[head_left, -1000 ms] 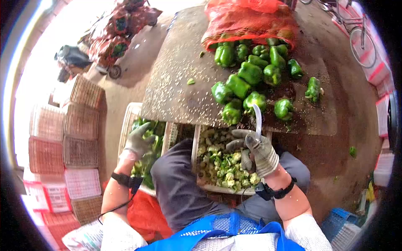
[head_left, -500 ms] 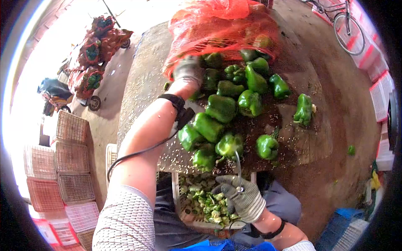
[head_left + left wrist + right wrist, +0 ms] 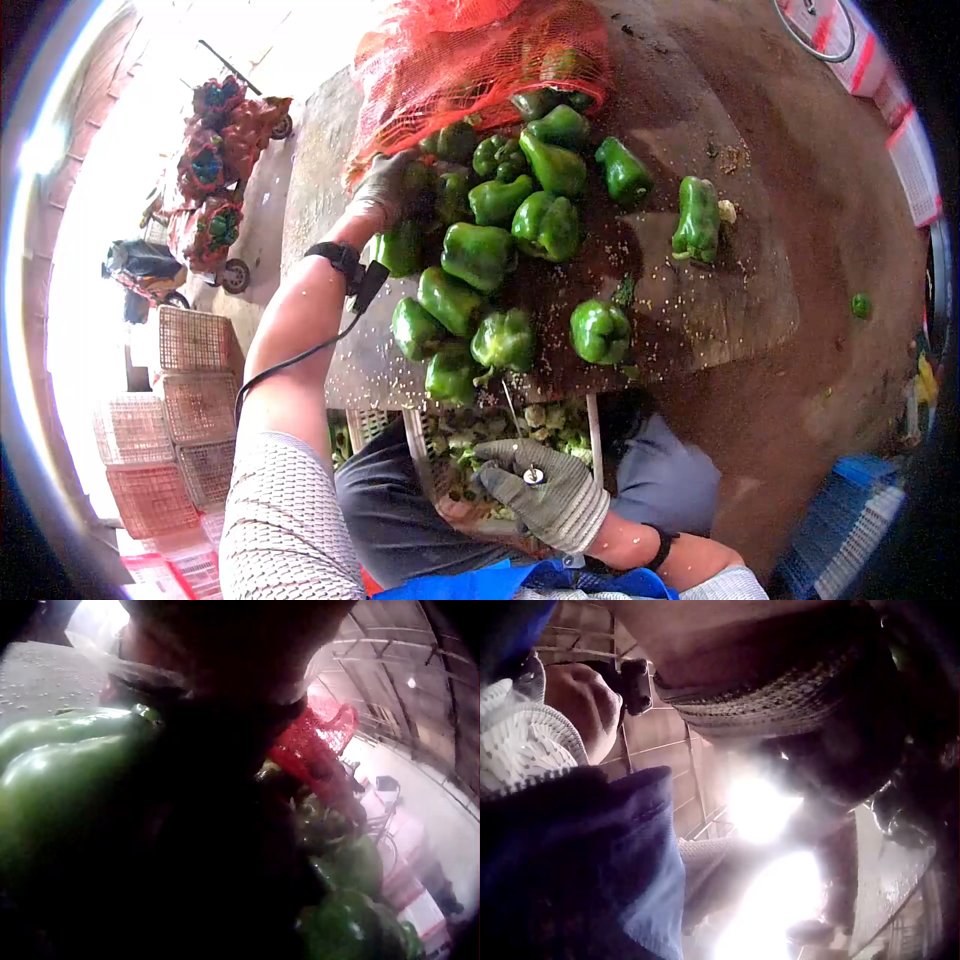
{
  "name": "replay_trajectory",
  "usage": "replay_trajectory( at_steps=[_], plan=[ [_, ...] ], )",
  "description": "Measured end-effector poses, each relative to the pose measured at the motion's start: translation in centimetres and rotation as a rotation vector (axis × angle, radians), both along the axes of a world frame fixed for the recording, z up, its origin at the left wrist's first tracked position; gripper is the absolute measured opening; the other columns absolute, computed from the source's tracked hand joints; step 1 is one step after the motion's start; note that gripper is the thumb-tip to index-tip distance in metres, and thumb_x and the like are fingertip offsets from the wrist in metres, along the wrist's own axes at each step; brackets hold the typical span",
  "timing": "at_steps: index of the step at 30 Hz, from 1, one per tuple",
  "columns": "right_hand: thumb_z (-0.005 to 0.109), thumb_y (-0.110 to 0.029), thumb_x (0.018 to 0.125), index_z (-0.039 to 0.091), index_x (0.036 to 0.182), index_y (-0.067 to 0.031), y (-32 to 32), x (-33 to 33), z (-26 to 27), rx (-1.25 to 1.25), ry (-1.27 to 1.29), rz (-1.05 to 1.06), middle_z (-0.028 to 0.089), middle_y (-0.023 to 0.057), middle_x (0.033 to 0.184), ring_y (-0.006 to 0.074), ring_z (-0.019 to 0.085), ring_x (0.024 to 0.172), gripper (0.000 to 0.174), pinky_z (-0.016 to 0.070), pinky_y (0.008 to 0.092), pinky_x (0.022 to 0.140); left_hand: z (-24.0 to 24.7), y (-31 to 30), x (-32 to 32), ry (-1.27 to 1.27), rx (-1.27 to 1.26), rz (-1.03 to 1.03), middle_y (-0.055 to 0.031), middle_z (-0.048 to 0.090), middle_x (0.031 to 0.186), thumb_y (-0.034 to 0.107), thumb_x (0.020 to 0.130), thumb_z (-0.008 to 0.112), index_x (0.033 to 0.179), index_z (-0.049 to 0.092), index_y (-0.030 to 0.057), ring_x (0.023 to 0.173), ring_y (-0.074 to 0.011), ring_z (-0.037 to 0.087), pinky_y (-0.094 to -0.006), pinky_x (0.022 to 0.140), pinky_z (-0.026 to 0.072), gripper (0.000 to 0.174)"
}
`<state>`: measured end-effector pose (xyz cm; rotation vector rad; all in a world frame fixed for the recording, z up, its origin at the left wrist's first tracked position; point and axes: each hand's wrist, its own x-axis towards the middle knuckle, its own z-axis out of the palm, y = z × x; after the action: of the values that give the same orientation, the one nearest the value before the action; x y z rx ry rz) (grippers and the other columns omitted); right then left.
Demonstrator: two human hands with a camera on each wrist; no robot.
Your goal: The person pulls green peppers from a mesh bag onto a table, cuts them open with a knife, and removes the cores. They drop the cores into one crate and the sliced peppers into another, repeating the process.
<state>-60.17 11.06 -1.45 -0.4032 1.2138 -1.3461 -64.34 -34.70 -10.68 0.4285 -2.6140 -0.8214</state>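
My gloved left hand (image 3: 388, 190) reaches in among the green bell peppers (image 3: 478, 255) at the mouth of a red mesh bag (image 3: 480, 80). Its fingers lie in shadow there, so I cannot tell whether they grip a pepper. One bell pepper (image 3: 398, 248) lies beside that wrist, and another large pepper (image 3: 67, 795) fills the left side of the left wrist view. Low over a crate (image 3: 596, 440) of pepper trimmings (image 3: 545, 425), my gloved right hand (image 3: 550, 495) holds a knife (image 3: 512, 405), its thin blade pointing away from me toward the board's near edge.
The peppers spread over a seed-strewn board (image 3: 690, 330), with one pepper (image 3: 697, 220) toward the right. Stacked plastic crates (image 3: 200, 395) stand at left, with a loaded cart (image 3: 215, 190) farther back. A blue crate (image 3: 830, 520) is on the floor at right.
My left hand has left the crate at left and reached forward to the bag's mouth, then shifted slightly nearer me. My right hand has lowered with the knife, and the head view has shifted.
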Motion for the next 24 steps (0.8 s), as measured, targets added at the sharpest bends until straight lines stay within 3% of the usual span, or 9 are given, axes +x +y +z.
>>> replay_trajectory(
  at_steps=[2, 3, 8, 9, 13, 15, 18, 22, 24],
  plan=[
    [0.066, -0.021, 0.093, 0.064, 0.12, -0.0058, 0.6, 0.4, 0.3, 0.061, 0.001, 0.099, 0.067, 0.0033, 0.084, 0.0083, 0.061, 0.072, 0.032, 0.0503, 0.0228, 0.066, 0.1, 0.1, 0.9, -0.01, -0.058, -0.041, -0.0123, 0.066, 0.095, 0.026, 0.087, 0.068, 0.109, 0.063, 0.0122, 0.093, -0.0317, 0.066, -0.0388, 0.083, 0.0541, 0.026],
    [0.066, -0.02, 0.093, 0.065, 0.12, -0.0067, 0.8, 0.2, 0.7, 0.094, 0.011, 0.15, 0.067, 0.0017, 0.088, 0.0072, 0.06, 0.074, 0.03, 0.0495, 0.0208, 0.068, 1.2, -0.8, 1.7, -0.33, -0.564, -0.007, -0.0108, 0.065, 0.094, 0.023, 0.086, 0.069, 0.108, 0.061, 0.0102, 0.092, -0.0297, 0.066, -0.0375, 0.082, 0.0546, 0.027],
    [0.066, -0.019, 0.093, 0.065, 0.118, -0.004, 1.1, 1.4, -0.3, -0.09, 0.197, 0.054, 0.066, 0.0009, 0.085, 0.0057, 0.059, 0.075, 0.029, 0.0487, 0.0211, 0.068, 8.6, 2.0, 8.7, 0.309, 0.598, 0.371, -0.0065, 0.066, 0.104, 0.032, 0.093, 0.06, 0.123, 0.056, 0.0098, 0.091, -0.0215, 0.065, -0.0383, 0.082, 0.0541, 0.038],
    [0.065, -0.017, 0.093, 0.064, 0.119, -0.0023, 1.1, 1.6, -0.7, -0.122, 0.215, 0.04, 0.068, 0.003, 0.088, 0.0064, 0.061, 0.077, 0.029, 0.0498, 0.0215, 0.071, 12.8, 7.9, 11.5, 0.15, 0.474, 0.38, -0.0086, 0.066, 0.111, 0.041, 0.095, 0.056, 0.129, 0.053, 0.0105, 0.1, -0.0224, 0.064, -0.0437, 0.089, 0.053, 0.046],
    [0.062, -0.014, 0.095, 0.061, 0.121, 0.0012, 0.1, 1.6, 1.0, -0.051, 0.198, 0.089, 0.071, 0.0075, 0.093, 0.0096, 0.065, 0.085, 0.03, 0.0528, 0.0237, 0.077, 9.8, 17.0, 22.2, 0.583, 1.642, 0.25, -0.0129, 0.061, 0.123, 0.055, 0.095, 0.05, 0.133, 0.051, 0.0088, 0.106, -0.0284, 0.062, -0.0498, 0.091, 0.0524, 0.06],
    [0.061, -0.014, 0.095, 0.063, 0.118, 0.0012, -0.2, 2.9, 0.9, -0.126, 0.255, 0.091, 0.071, 0.0058, 0.092, 0.0082, 0.064, 0.083, 0.028, 0.0518, 0.0226, 0.075, 9.7, 23.9, 23.0, 0.617, 1.727, 0.266, -0.0157, 0.057, 0.129, 0.055, 0.093, 0.054, 0.138, 0.046, 0.0093, 0.108, -0.0302, 0.062, -0.0491, 0.091, 0.0535, 0.065],
    [0.065, -0.018, 0.092, 0.065, 0.115, -0.0022, -0.2, 4.7, 0.9, -0.117, 0.347, 0.151, 0.07, 0.0024, 0.089, 0.0051, 0.06, 0.076, 0.028, 0.05, 0.0218, 0.069, 8.3, 28.2, 23.9, 0.651, 1.773, 0.265, -0.014, 0.056, 0.13, 0.049, 0.093, 0.059, 0.142, 0.041, 0.0096, 0.11, -0.0289, 0.06, -0.0454, 0.093, 0.0527, 0.066],
    [0.067, -0.018, 0.091, 0.066, 0.112, -0.002, 0.3, 5.6, 1.4, -0.075, 0.326, 0.151, 0.069, 0.0047, 0.083, 0.0065, 0.059, 0.071, 0.027, 0.0501, 0.0249, 0.064, 10.1, 30.9, 22.7, 0.533, 0.894, 0.383, -0.008, 0.053, 0.129, 0.032, 0.064, 0.09, 0.145, 0.034, 0.0065, 0.116, -0.0213, 0.053, -0.0328, 0.099, 0.0454, 0.101],
    [0.067, -0.019, 0.091, 0.067, 0.11, -0.0021, 0.3, 5.5, 0.4, -0.082, 0.352, 0.172, 0.068, 0.0042, 0.08, 0.0065, 0.059, 0.069, 0.025, 0.0503, 0.0271, 0.062, 8.2, 30.6, 23.2, 0.454, 0.474, 0.31, -0.0132, 0.051, 0.128, 0.039, 0.062, 0.09, 0.14, 0.039, 0.0028, 0.118, -0.0267, 0.052, -0.0375, 0.101, 0.0434, 0.1]
  ],
)
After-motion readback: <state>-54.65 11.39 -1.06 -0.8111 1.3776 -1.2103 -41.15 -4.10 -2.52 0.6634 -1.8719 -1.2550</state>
